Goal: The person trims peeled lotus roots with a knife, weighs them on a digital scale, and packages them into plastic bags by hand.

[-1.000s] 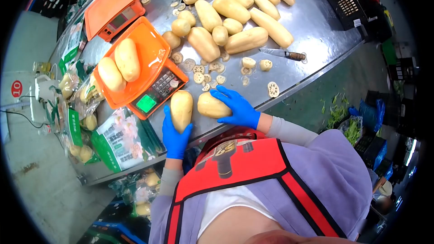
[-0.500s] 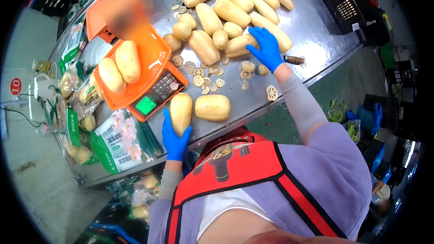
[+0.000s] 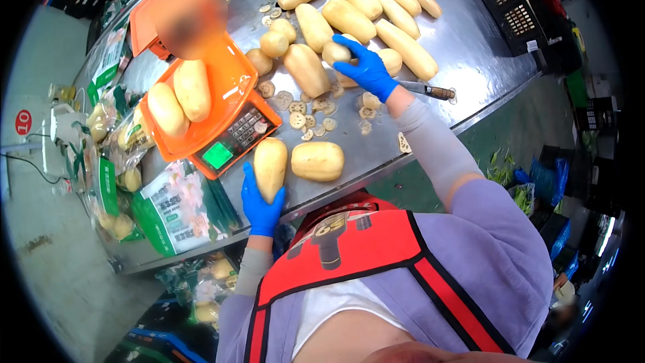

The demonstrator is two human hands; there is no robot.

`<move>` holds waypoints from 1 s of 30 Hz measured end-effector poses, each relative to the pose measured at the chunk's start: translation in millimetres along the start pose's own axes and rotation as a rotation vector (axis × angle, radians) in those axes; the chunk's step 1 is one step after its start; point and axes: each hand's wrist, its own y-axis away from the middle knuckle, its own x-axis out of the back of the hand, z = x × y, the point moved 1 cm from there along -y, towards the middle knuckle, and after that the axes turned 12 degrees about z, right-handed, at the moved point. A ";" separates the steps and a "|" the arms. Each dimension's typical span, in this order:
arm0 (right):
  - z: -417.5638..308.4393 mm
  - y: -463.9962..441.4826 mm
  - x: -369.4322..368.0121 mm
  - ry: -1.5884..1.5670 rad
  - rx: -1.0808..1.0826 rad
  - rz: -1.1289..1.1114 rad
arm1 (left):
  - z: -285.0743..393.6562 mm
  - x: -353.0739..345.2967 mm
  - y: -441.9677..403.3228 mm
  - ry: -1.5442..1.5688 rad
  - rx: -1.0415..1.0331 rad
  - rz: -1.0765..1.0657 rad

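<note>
My left hand [image 3: 262, 207], in a blue glove, is closed around the lower end of a peeled lotus root [image 3: 270, 161] at the table's near edge. A second lotus root [image 3: 318, 161] lies just right of it. Farther out, my right hand [image 3: 369, 72], also blue-gloved, has fingers and thumb on either side of a small round lotus root piece [image 3: 334, 52]. Its palm partly hides longer roots beneath. Beside my right wrist lies a knife with a brown handle [image 3: 440, 92]. Two lotus roots [image 3: 193, 91] rest in the orange pan of a scale [image 3: 232, 136].
Several peeled lotus roots [image 3: 349, 20] cover the far middle of the metal table [image 3: 463, 54]. Cut slices [image 3: 297, 119] are scattered nearer. Printed bags [image 3: 178, 208] lie left of the scale, and a black crate [image 3: 504, 3] stands at the far right.
My right hand has moved left from a long lotus root to the small round piece, uncovering more of the knife blade. My left hand stays on its root. The view has shifted slightly.
</note>
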 end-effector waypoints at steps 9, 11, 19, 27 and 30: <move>10.5 -8.0 -10.0 0.305 0.332 0.237 | 32.1 49.6 -65.0 0.120 -0.230 0.270; -14.1 -11.1 -20.0 0.343 0.428 0.253 | 39.1 71.6 -97.3 -0.030 -0.256 0.460; -138.8 -11.0 -146.4 -0.112 0.320 -0.127 | -22.4 70.5 -231.3 0.343 0.114 0.564; -179.0 -9.0 -190.3 -0.042 0.162 -0.222 | -12.9 62.7 -230.8 0.441 0.166 0.498; -162.4 -11.8 -199.4 -0.183 0.064 -0.163 | -8.1 53.8 -226.8 0.472 0.171 0.501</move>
